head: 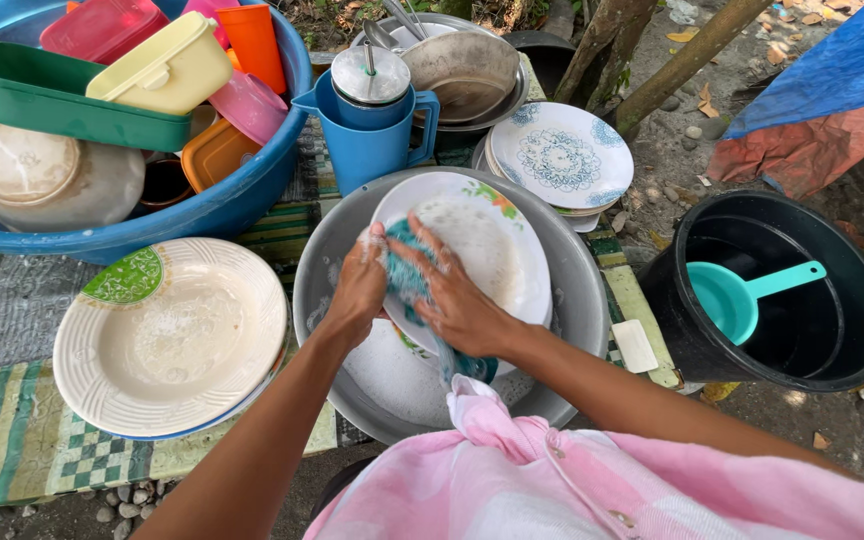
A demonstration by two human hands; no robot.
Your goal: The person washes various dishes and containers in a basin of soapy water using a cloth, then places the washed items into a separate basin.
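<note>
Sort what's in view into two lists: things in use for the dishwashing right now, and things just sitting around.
In use:
left hand gripping the white plate
right hand pressing the teal sponge
metal basin of suds

Lying about:
cream plate stack
blue tub of plastic containers
blue jug
patterned plates
black bucket with teal dipper
soap bar

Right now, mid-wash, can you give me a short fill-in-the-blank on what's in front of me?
1. The right hand rubs a teal sponge on a white ____ held over the metal basin.
2. The left hand grips that dish at its ____ edge.
3. The teal dipper lies inside the ____ bucket.
4. The jug behind the basin is ____ in colour.

Missing words: plate; left; black; blue
</note>
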